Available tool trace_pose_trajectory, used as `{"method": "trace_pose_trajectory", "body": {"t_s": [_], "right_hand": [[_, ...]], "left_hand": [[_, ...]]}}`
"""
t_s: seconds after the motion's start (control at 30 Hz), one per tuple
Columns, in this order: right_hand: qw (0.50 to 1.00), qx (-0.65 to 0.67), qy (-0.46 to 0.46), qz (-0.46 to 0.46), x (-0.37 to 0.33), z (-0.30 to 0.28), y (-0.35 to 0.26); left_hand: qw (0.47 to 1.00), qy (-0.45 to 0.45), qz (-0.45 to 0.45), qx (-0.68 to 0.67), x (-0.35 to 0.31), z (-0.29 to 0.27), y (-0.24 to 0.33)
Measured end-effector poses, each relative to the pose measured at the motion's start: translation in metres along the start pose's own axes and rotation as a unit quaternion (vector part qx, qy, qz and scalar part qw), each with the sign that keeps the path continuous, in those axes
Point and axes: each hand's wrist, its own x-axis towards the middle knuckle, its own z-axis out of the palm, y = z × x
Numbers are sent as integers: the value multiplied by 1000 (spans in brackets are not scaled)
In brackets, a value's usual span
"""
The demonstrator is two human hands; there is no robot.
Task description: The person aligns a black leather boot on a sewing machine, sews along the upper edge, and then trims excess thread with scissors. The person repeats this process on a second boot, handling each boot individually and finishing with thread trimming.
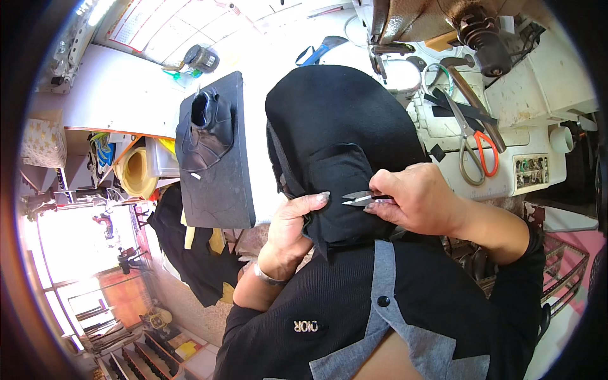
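Though upside-down, lettering [306,327] near left hand [292,221]

It's a sewing workshop. The table [254,120] carries a sewing machine [418,22] and scissors [465,126] toward its right edge.

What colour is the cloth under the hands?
The cloth is black, best seen in the head view.

Glare bleaches the window [66,244] and worktable [253,66], while dark fisheye edges bend straight lines.
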Motion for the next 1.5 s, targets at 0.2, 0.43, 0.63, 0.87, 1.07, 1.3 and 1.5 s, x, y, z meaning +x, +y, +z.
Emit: {"method": "trace_pose_trajectory", "body": {"t_s": [0.2, 0.43, 0.63, 0.87, 1.07, 1.3, 1.5], "right_hand": [[900, 377, 54, 210, 1, -2, 7], [999, 11, 42, -3, -2, -1, 3], [997, -36, 47, -43, 2, 5, 2], [987, -96, 74, -101, 7, 11, 6], [950, 130, 266, 99, -30, 9, 28], [927, -202, 226, 219, -66, 38, 103], [940, -219, 260, -28, -24, 27, 56]], "left_hand": [[1000, 0, 5, 5, 2, -8, 2], [999, -42, 5, -19, 3, -6, 4], [1000, -27, 4, -8, 2, -5, 5], [999, -36, 20, 4, 4, -8, 4], [997, -4, 79, 6, 7, -10, 7], [987, 28, 154, 43, 7, -12, 12], [972, 48, 223, 63, 6, 1, 2]]}}
